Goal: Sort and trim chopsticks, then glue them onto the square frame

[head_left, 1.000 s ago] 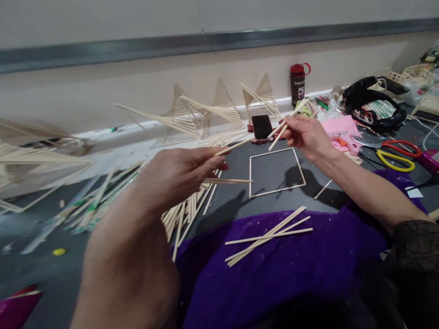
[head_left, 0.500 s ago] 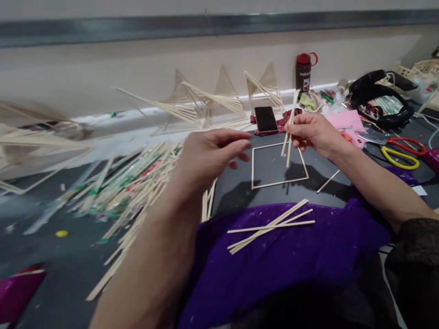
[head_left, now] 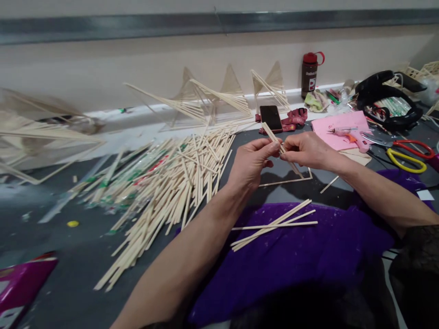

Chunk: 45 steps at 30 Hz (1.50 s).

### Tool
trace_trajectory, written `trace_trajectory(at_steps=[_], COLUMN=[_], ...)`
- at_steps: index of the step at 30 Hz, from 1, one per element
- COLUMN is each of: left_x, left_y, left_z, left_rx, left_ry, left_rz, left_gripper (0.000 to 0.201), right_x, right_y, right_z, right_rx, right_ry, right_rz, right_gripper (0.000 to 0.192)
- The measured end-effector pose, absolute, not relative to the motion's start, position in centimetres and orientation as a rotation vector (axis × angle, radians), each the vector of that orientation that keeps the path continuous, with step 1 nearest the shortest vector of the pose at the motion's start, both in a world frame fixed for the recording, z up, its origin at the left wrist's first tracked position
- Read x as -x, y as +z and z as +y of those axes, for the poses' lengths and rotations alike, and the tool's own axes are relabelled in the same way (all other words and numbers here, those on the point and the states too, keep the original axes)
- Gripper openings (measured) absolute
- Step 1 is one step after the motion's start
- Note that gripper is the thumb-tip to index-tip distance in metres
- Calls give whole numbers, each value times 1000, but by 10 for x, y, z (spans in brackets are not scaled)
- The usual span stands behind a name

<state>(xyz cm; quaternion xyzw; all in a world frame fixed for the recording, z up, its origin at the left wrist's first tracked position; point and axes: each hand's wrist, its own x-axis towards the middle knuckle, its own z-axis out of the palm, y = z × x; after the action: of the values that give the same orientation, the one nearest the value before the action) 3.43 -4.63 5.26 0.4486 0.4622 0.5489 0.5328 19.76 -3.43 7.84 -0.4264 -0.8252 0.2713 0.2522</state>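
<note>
A loose heap of pale thin wooden sticks (head_left: 171,183) sprawls on the dark table left of the fingers. The left hand (head_left: 252,162) and right hand (head_left: 305,150) meet fingertip to fingertip, both pinching a couple of pale wooden sticks (head_left: 270,135) (tilted up to the left) above a flat square stick frame (head_left: 291,180). Beyond the fingertips lies a black phone (head_left: 270,117); right of them, yellow-and-red scissors (head_left: 406,155).
</note>
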Motion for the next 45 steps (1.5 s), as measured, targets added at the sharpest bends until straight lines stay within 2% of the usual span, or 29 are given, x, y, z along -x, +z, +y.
trace_trajectory(at_steps=[3,10,16,22,25,31,40,45], left_x=[-27,-17,-15,-8,-8,-11,-9,-6], left_y=[55,56,53,47,45,41,38,28], left_z=[-42,-35,-33,-28,-27,-30,-31,-23], left_rx=[-986,-839,-856,-816,-815,-817,-802,-789], left_ry=[1373,1494,1573,1579,1567,1521,1422,1447], left_rz=[1116,1180,1187,1214,1209,1174,1150,1152], left_gripper=[26,21,24,25,27,29,32,31], right_x=[-200,-202,-201,-199,-196,-189,-187,-184], right_y=[72,60,47,46,47,37,33,41], right_z=[-29,-20,-15,-18,-23,-30,-28,-39], right_rx=[1157,1172,1120,1154,1083,989,1124,1259], right_ry=[796,1219,1233,1173,1050,390,308,21], right_rz=[-2301,-2006,-1943,-1904,-1997,-2299,-2460,-2523], right_gripper=[9,15,13,23,22,9,10,19])
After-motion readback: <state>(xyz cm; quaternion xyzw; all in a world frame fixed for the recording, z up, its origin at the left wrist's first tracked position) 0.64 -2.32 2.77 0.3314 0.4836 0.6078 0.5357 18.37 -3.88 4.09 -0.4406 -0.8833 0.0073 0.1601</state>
